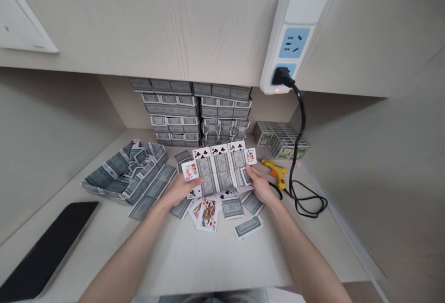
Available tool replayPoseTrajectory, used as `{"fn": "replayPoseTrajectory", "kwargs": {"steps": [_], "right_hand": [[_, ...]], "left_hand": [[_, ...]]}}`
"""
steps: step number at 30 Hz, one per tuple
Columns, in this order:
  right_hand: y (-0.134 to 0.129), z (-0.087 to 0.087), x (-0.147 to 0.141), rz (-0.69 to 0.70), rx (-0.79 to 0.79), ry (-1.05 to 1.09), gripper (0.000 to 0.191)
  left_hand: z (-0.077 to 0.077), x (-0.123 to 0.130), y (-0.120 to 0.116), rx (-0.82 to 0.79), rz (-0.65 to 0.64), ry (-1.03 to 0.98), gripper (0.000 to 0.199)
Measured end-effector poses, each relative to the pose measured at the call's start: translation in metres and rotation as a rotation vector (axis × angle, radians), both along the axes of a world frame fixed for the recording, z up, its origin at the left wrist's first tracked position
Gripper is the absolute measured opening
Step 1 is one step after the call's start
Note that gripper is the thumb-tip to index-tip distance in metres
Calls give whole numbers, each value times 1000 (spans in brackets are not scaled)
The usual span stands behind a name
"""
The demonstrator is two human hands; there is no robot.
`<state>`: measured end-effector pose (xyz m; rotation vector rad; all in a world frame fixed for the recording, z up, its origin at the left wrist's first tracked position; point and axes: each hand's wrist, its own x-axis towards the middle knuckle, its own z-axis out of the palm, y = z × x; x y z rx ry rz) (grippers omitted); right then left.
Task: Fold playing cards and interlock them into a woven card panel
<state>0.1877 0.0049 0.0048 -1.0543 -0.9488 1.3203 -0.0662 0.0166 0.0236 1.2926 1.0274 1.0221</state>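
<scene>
1. From my remote seat I see a panel (220,169) of joined cards, held over the middle of the worktop (215,266), mostly grey backs up, with card faces jutting out along its far edge.
2. The left hand (181,188) is partly closed on the panel's left end, thumb laid on top; its other fingers are mostly hidden.
3. The right hand (260,186) grips the right end likewise, thumb near the J card (251,156) (how hard either one presses, I can't tell). Holding both ends probably stops the span from sagging.
4. Nearer than the panel lie a queen (208,215), face up, and folded cards (232,208), presumably scattered there for easy reach.
5. To the left, a box (146,179) built of cards stands with a strip (153,193) just beside it, likely set aside to give the hands room.
6. At the far side, card bricks (174,122) rise in two columns, a shape that should save space.
7. On the right, the glue gun (276,171) lies near the right hand, apparently fed by the cord (302,122) from the power strip (308,4).
</scene>
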Motion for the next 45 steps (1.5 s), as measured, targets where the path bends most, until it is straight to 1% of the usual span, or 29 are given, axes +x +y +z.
{"fn": "replayPoseTrajectory", "kwargs": {"steps": [2,4,6,7,9,12,14,15,17,20,22,24,26,28,29,30,32,35,37,38,40,42,45], "right_hand": [[1,-2,0,-14,-2,-41,28],[1,-3,0,-67,15,-120,25],[0,-1,0,-105,27,-165,25],[-1,1,-1,-108,28,-150,24],[-3,9,0,-80,6,-36,24],[-5,22,1,26,-57,206,30],[-5,27,2,59,-72,267,34],[-5,27,1,31,-65,258,34],[-4,24,0,-97,-32,172,31],[-2,14,0,-299,42,-59,30],[-2,10,1,-392,97,-227,33],[-4,8,2,-466,150,-392,35],[-5,8,3,-511,179,-541,38],[-6,8,2,-539,187,-642,41],[-6,9,1,-544,189,-654,42],[-6,9,0,-537,185,-622,42],[-4,11,-1,-475,146,-420,43],[-1,15,-1,-246,0,23,43],[0,19,0,-81,-83,204,35],[-1,20,1,-21,-102,250,30],[-3,24,2,53,-105,288,26],[-5,26,1,88,-98,289,27],[-9,30,-1,122,-128,270,35]], "left_hand": [[0,0,0,8,0,17,48],[-1,0,0,13,5,22,47],[0,1,0,10,16,12,47],[1,1,0,1,19,1,48],[2,0,0,-32,11,-36,52],[4,-1,0,-93,-11,-89,56],[5,-2,-1,-118,-22,-93,58],[5,-2,-1,-128,-31,-84,58],[5,-2,-2,-148,-60,-54,59],[7,0,-4,-152,-101,-16,59],[9,3,-6,-138,-115,-6,59],[10,5,-8,-116,-118,11,59],[10,8,-9,-97,-119,40,59],[9,9,-10,-94,-120,66,59],[8,8,-9,-102,-122,73,58],[7,8,-8,-118,-126,71,57],[6,5,-6,-162,-138,30,54],[5,0,-3,-244,-160,-64,50],[3,-3,-1,-276,-155,-91,49],[2,-4,0,-282,-147,-92,49],[1,-6,1,-278,-138,-88,51],[1,-6,1,-265,-141,-85,53],[3,-5,0,-245,-146,-67,53]]}}
